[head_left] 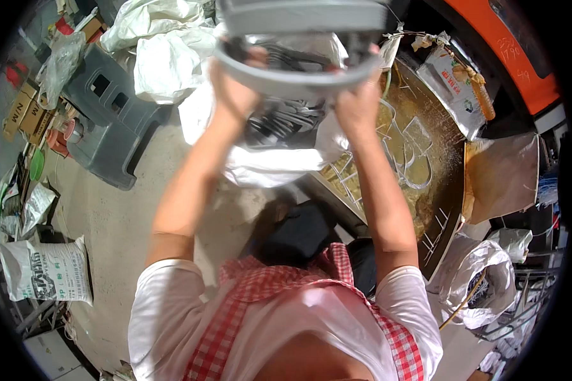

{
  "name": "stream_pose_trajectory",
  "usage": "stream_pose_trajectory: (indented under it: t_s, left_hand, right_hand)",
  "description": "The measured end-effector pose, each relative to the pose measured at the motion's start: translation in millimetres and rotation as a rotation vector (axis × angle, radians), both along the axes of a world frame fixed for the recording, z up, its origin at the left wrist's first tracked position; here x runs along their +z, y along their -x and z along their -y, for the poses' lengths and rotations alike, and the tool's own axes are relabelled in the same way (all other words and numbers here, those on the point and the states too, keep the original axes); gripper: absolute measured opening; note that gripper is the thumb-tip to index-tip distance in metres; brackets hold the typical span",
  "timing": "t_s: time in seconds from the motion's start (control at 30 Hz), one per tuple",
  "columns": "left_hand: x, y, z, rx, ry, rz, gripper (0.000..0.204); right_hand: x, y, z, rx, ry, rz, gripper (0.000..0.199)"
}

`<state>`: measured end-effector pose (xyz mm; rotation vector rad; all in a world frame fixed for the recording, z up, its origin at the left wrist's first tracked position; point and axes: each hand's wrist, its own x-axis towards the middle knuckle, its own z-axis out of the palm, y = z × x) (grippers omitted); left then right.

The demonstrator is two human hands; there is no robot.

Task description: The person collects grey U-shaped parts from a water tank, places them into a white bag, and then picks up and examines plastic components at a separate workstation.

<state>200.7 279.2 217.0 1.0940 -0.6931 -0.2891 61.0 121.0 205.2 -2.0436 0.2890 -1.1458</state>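
Note:
Both my arms are raised in front of me, holding a round grey plastic basin (299, 76) by its rim. My left hand (234, 89) grips the left side of the rim and my right hand (357, 105) grips the right side. The basin is tipped toward a white plastic sack (279, 162) that hangs just below it, and dark grey flat pieces (286, 120) show inside the sack's mouth. I wear a white shirt and a red checked apron (279, 305).
To the right lies a large round metal tray (426, 165) with yellowish powder and wire racks. Grey plastic stools (105, 120) stand on the concrete floor at the left, with white bags (165, 57) behind. A printed sack (44, 270) lies at lower left, another bag (483, 279) at lower right.

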Motion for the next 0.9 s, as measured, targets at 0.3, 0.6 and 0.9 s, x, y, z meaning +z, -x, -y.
stream_pose_trajectory:
  t_s: [0.3,0.6,0.9]
  left_hand:
    - [2,-118,-33,-0.269,-0.799,0.686,0.022]
    - [-35,-78,69,-0.777,-1.831,1.007,0.011]
    - [-52,-67,48,-0.459,-1.115,1.714,0.051]
  right_hand:
    - [-35,66,-35,0.777,0.81,-0.589,0.021]
    - [-42,88,-46,0.352,0.631,-0.27,0.017]
    - [-63,69,-48,0.354,0.526,-0.025,0.017]
